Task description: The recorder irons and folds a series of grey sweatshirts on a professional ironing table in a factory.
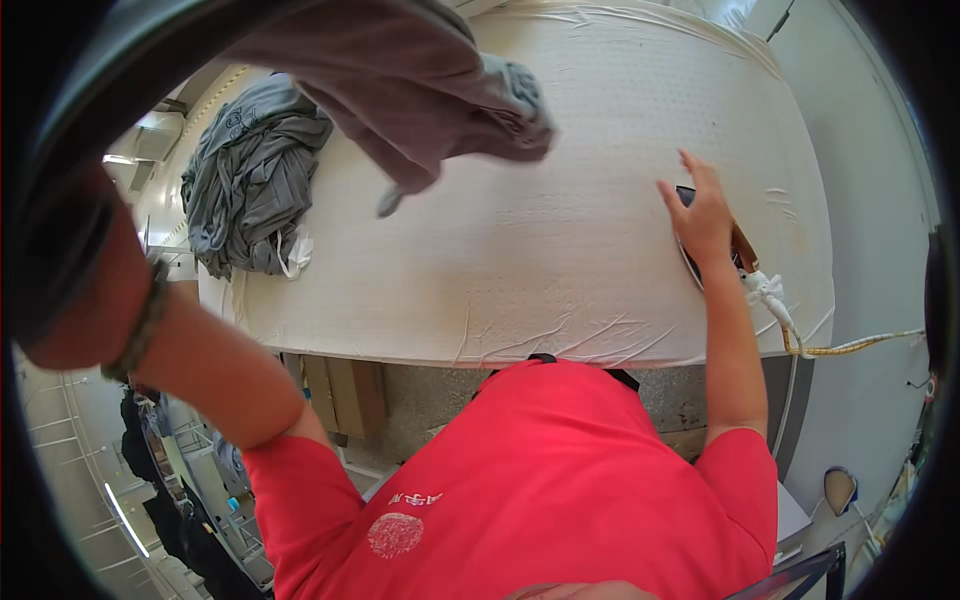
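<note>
My left hand (75, 290) is raised at the left, close to the camera, a bracelet on its wrist. A grey garment (420, 90) hangs in the air from it, blurred by motion. The fingers are mostly hidden behind dark cloth. On the right of the padded table, my right hand (706, 222) hovers over or rests against a clothes iron (742, 248); contact is hard to judge. Its fingers are spread apart and not wrapped round the brown handle. The iron's dark tip shows past the fingers.
A heap of grey garments (255, 175) with a white tag lies on the table's left. The white-covered ironing table (600, 290) has wrinkles along its near edge. From the iron a wrapped cord and hose (850, 348) run off right. Cardboard (357, 395) stands under the table.
</note>
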`<state>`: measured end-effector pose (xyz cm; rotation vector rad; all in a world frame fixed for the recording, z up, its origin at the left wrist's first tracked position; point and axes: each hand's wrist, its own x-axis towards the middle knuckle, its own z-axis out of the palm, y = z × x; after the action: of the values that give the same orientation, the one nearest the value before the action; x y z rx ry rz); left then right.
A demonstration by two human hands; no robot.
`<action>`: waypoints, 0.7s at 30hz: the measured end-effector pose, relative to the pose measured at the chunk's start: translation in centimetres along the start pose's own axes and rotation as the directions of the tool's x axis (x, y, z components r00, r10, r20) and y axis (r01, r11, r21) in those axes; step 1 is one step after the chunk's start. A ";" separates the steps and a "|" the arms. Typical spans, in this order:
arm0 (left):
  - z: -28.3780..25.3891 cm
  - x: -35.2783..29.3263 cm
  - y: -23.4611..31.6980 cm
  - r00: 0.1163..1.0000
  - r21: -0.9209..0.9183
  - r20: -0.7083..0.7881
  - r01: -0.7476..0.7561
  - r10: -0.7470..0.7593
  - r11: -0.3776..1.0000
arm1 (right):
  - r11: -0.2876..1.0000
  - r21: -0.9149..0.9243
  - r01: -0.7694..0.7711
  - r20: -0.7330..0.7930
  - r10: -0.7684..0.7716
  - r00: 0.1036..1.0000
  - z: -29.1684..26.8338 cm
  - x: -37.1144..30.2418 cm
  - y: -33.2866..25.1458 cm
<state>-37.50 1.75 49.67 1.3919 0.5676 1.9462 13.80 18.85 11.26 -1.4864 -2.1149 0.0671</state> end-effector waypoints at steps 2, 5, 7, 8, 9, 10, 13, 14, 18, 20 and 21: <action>1.9 -6.3 0.3 0.952 0.505 -0.136 -0.173 0.275 0.846 | 0.618 0.671 -0.409 0.334 0.241 0.911 1.4 0.8 -0.7; -3.3 -12.6 4.6 0.725 0.979 -0.023 -0.124 0.689 0.163 | 0.222 0.846 -0.484 0.423 0.273 0.864 4.8 2.7 1.5; -1.0 -17.4 3.9 0.550 0.831 -0.481 0.039 0.683 0.555 | 0.004 0.860 -0.510 0.489 0.276 0.827 5.6 2.6 2.4; -2.3 -21.5 4.3 0.632 0.917 -0.292 -0.027 0.717 0.397 | -0.109 0.826 -0.554 0.562 0.253 0.788 5.5 2.5 2.5; -3.4 -25.0 4.7 0.696 0.966 -0.100 -0.103 0.711 0.237 | -0.212 0.777 -0.593 0.629 0.224 0.744 5.4 2.5 2.5; -0.3 -25.8 4.1 0.603 0.794 -0.514 0.067 0.610 0.604 | -0.303 0.716 -0.629 0.692 0.190 0.697 5.5 2.4 2.5; 1.7 -31.9 3.7 0.558 0.359 -0.813 0.259 0.164 0.897 | -0.087 0.605 -0.791 0.791 0.183 0.584 7.8 1.6 1.8; -1.3 -36.5 5.1 0.618 0.463 -0.778 0.437 0.117 0.771 | 0.019 0.535 -0.845 0.828 0.188 0.529 8.9 1.3 1.0; 4.2 -33.8 -0.9 0.572 0.436 -0.754 0.804 -0.324 0.405 | 0.525 0.384 -0.760 0.766 0.278 0.580 13.2 1.7 -4.9; 4.7 -32.1 -3.8 0.537 0.392 -0.722 0.837 -0.435 0.382 | 0.664 0.396 -0.634 0.673 0.260 0.692 15.7 1.5 -5.9; 4.0 -31.5 -5.1 0.540 0.370 -0.695 0.835 -0.475 0.408 | 0.776 0.380 -0.504 0.562 0.239 0.792 17.3 1.3 -6.0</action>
<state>-25.86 -17.91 27.08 0.7112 1.9486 1.3510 0.37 22.27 -0.81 -1.6374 -1.8595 1.1921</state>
